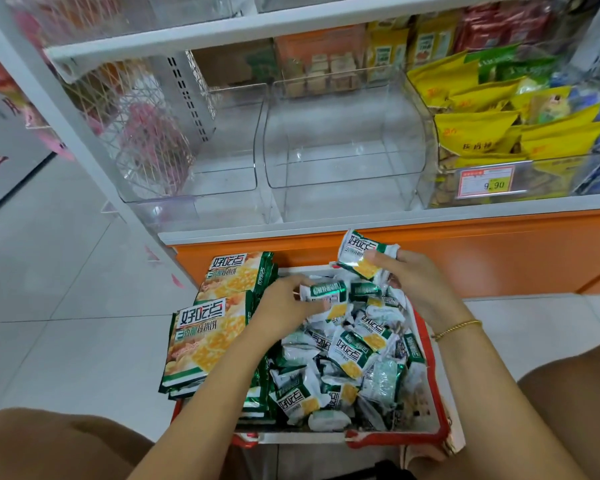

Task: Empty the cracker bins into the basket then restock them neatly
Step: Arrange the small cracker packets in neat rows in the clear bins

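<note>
Cracker packets (354,358), small, green and white, lie heaped in the red-rimmed basket (434,407) between our knees, pointing every which way. Along the basket's left side, large cracker bags (205,341) are stacked face up, their long axes running away from us toward the shelf. Our left hand (284,303) curls its fingers round one small packet (323,291) on top of the heap, its long axis lying left to right. Our right hand (416,282), with a bracelet (458,329) at the wrist, grips another packet (359,254) above the far rim, tilted, with its printed face toward us. Beyond, the left clear bin (222,161) and the middle clear bin (343,150) stand empty. The right bin (426,126) holds yellow packs (478,133) behind a price tag (485,181). Our forearms hide part of the heap, and the goods on the upper shelf are too blurred to read.
</note>
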The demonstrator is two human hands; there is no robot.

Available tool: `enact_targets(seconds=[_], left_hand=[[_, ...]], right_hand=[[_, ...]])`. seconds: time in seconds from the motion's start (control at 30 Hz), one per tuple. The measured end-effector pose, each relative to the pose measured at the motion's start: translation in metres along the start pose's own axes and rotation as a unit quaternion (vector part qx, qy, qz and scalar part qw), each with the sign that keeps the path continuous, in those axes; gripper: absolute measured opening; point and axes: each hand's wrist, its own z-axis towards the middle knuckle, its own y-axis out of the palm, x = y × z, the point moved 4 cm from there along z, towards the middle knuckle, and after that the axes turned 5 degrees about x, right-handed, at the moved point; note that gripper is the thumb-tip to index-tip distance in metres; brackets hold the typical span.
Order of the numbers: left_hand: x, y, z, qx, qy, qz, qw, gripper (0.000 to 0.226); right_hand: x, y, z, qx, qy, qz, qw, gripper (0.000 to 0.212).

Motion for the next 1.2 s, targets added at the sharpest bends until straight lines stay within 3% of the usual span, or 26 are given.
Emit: enact_targets(seconds=[0.07,0.13,0.27,0.37,0.47,0.57,0.67,0.7,0.77,0.83,0.93,1.07,1.13,1.2], left_hand=[[0.005,-0.006,-0.002,0.032,-0.029,-0.135,0.990,0.026],[0.010,-0.012,-0.005,0.043,-0.055,-0.236,0.969,0.014],[0.020,-0.018,-0.007,0.015,-0.055,-0.320,0.946,0.031],[0.026,-0.025,-0.007,-0.007,-0.070,-0.352,0.933,0.035],[0.029,-0.033,-0.009,-0.034,-0.070,-0.365,0.928,0.085],[0.038,-0.041,-0.017,-0.063,0.004,-0.260,0.964,0.068],[0.037,-0.047,-0.019,-0.040,0.017,-0.164,0.986,0.080],[0.038,-0.050,-0.020,-0.036,0.012,-0.184,0.982,0.084],[0.041,-0.058,-0.019,-0.052,0.002,-0.218,0.975,0.089],[0.052,-0.069,-0.016,-0.090,0.023,-0.247,0.964,0.073],[0.072,-0.091,-0.006,-0.153,0.035,-0.314,0.937,0.057],[0.092,-0.119,0.020,-0.156,0.061,-0.334,0.927,0.042],[0.096,-0.129,0.037,-0.110,0.074,-0.330,0.935,0.040],[0.096,-0.135,0.055,-0.056,0.085,-0.306,0.947,0.061]], right_hand=[[-0.003,-0.001,-0.003,-0.064,0.009,-0.011,0.998,0.044],[-0.006,0.003,-0.008,-0.116,0.011,-0.010,0.993,0.062],[-0.020,0.020,-0.025,-0.126,-0.046,0.048,0.990,0.087],[-0.028,0.028,-0.032,-0.095,-0.077,0.073,0.990,0.056],[-0.034,0.040,-0.043,-0.038,-0.098,0.089,0.991,0.037],[-0.039,0.056,-0.058,0.029,-0.118,0.118,0.986,0.029],[-0.050,0.070,-0.066,0.048,-0.153,0.133,0.978,0.015],[-0.055,0.073,-0.066,0.037,-0.152,0.128,0.979,0.024],[-0.069,0.070,-0.059,0.012,-0.152,0.070,0.986,0.062],[-0.094,0.063,-0.053,-0.024,-0.183,-0.032,0.982,0.074],[-0.134,0.055,-0.035,-0.117,-0.219,-0.148,0.957,0.066],[-0.173,0.062,-0.006,-0.289,-0.125,-0.083,0.945,0.056],[-0.183,0.065,0.012,-0.297,-0.086,-0.066,0.949,0.043],[-0.187,0.066,0.037,-0.279,-0.034,-0.022,0.959,0.038]])
